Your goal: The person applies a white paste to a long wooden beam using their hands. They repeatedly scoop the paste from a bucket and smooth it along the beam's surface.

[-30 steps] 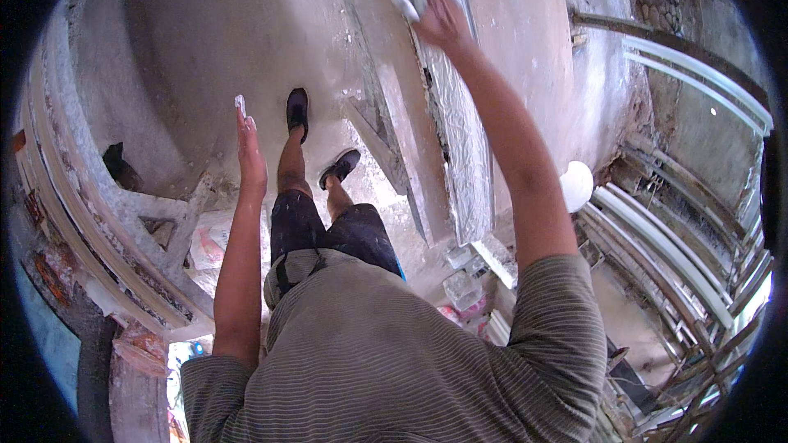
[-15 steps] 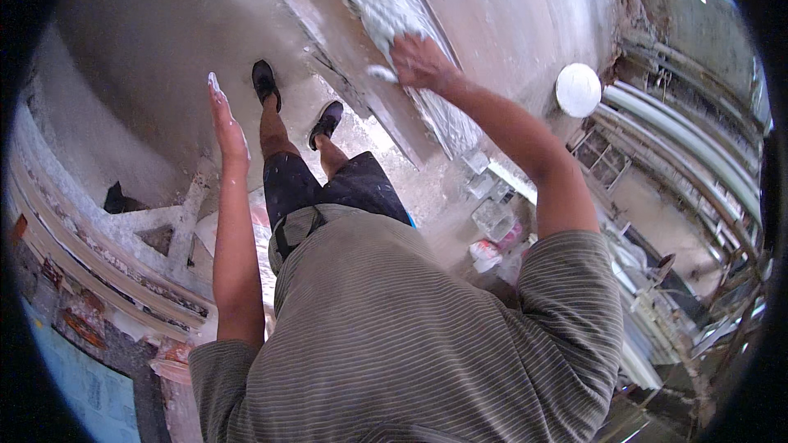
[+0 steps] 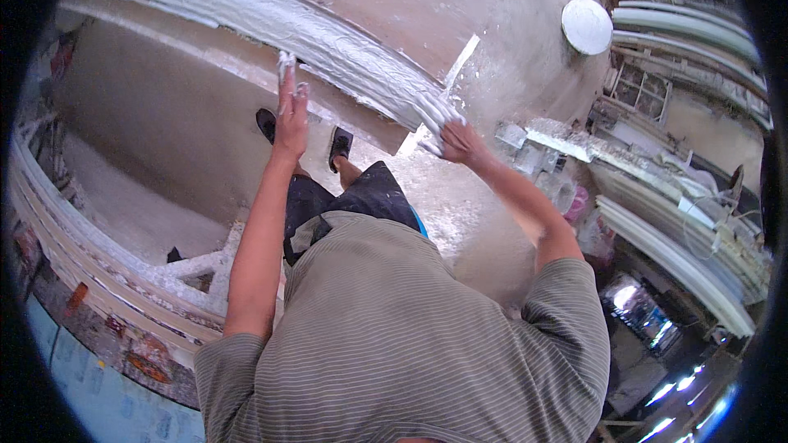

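A long strip of wet white plaster (image 3: pixel 328 53) runs from the far left toward the middle, along the near side of a worktop. My right hand (image 3: pixel 455 135) lies at the strip's right end, its outstretched fingers thickly coated in white. Its fingertips overlap the plaster's edge, and the palm side is hidden. My left hand (image 3: pixel 291 115) is raised at the near edge of the worktop, fingers straight and white-smeared, holding nothing. Its fingertips reach close to the strip's near edge; whether they touch it I cannot tell.
Beyond the strip spreads a wide brownish worktop (image 3: pixel 386 0) with white smears. A round white lid or bucket top (image 3: pixel 587 26) stands at the far right. Long pale mouldings (image 3: pixel 681 267) are stacked on the right, others (image 3: pixel 107 238) on the left. Whitish debris covers the floor (image 3: pixel 460 205).
My right hand has come from partway up the plaster strip to its right end. My left hand has moved right, close to the strip. The view has turned, and the strip lies more crosswise.
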